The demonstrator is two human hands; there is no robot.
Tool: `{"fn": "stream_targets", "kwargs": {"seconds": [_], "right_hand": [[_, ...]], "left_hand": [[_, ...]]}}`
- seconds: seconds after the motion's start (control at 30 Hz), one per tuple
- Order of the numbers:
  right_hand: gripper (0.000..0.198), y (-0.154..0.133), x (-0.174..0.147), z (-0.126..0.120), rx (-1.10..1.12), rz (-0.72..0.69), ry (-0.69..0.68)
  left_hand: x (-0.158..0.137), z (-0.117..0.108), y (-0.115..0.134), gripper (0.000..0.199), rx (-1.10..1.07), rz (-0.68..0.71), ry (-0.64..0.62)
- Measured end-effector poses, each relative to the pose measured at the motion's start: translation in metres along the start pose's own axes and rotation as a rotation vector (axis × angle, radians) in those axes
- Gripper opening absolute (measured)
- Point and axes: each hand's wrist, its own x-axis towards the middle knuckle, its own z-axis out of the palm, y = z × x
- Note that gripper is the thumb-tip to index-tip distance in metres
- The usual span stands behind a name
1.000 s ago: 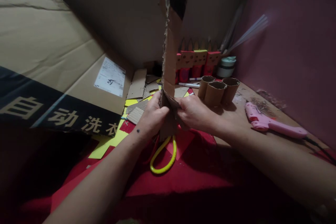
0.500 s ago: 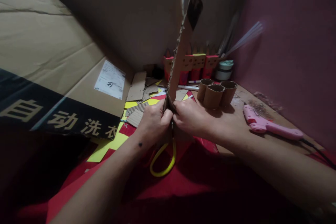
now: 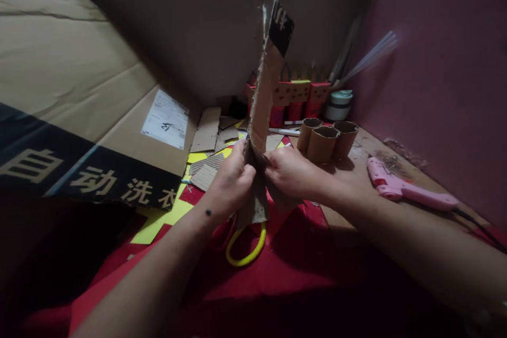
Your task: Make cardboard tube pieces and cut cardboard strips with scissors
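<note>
A tall piece of cardboard (image 3: 264, 100) stands upright between my two hands, with a black printed patch near its top. My left hand (image 3: 233, 177) is closed on its left side. On the other side my right hand (image 3: 291, 169) grips a part that splits off to the right, so the lower end is parted. My fingertips are partly hidden behind the cardboard. Just below the cardboard lies a yellow loop handle (image 3: 247, 261), apparently of scissors, on the red cloth (image 3: 301, 280).
Left stands a large cardboard box (image 3: 130, 121). Cardboard scraps (image 3: 206, 129) and yellow paper (image 3: 156, 222) lie beside it. Right are three cardboard tubes (image 3: 324, 145) and a pink glue gun (image 3: 412, 187) with a cord. Behind are red figures with cardboard faces (image 3: 299, 96) and a lidded jar (image 3: 338, 105).
The cardboard has come lower, its top tilting slightly left. My hands have moved a little apart, and its lower end now shows spread into two parts below them.
</note>
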Motion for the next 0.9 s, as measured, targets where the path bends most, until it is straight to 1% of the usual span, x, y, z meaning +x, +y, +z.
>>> {"fn": "stream_targets", "kwargs": {"seconds": [0.1, 0.17, 0.23, 0.3, 0.37, 0.43, 0.5, 0.57, 0.63, 0.73, 0.8, 0.9], "right_hand": [[0.022, 0.0, -0.001, -0.002, 0.032, 0.007, -0.012], [0.022, 0.0, -0.002, 0.0, -0.012, -0.03, 0.004], [0.021, 0.0, -0.004, 0.002, -0.065, -0.06, 0.007], [0.02, -0.001, -0.006, 0.005, -0.108, -0.074, -0.007], [0.019, -0.003, -0.007, 0.006, -0.153, -0.067, -0.004], [0.017, -0.004, -0.006, 0.004, -0.175, -0.073, -0.002], [0.014, -0.006, -0.004, 0.001, -0.165, -0.076, -0.005], [0.014, -0.008, -0.001, -0.003, -0.169, -0.07, 0.0], [0.013, -0.011, 0.001, -0.004, -0.204, -0.059, 0.015], [0.016, -0.014, 0.003, -0.002, -0.247, -0.051, 0.004], [0.017, -0.016, 0.004, 0.001, -0.252, -0.039, 0.005], [0.017, -0.014, 0.005, 0.003, -0.225, -0.044, 0.038]], "left_hand": [[0.002, -0.004, 0.0, 0.037, -0.161, -0.104, -0.009], [0.003, -0.006, 0.001, 0.041, -0.306, -0.219, -0.061], [0.003, -0.008, 0.003, 0.041, -0.368, -0.292, -0.097], [0.003, -0.009, 0.007, 0.032, -0.286, -0.267, -0.094], [0.003, -0.009, 0.009, 0.024, -0.128, -0.166, -0.06], [0.003, -0.007, 0.01, 0.026, 0.005, -0.057, -0.022], [0.003, -0.004, 0.009, 0.032, 0.082, 0.012, 0.008], [0.003, -0.001, 0.007, 0.038, 0.082, 0.037, 0.001], [0.002, 0.0, 0.005, 0.043, 0.022, 0.047, -0.013], [0.002, 0.001, 0.003, 0.051, -0.094, 0.001, -0.03], [0.002, 0.001, 0.002, 0.053, -0.121, -0.04, -0.028], [0.001, 0.0, 0.003, 0.049, -0.081, -0.049, 0.016]]}}
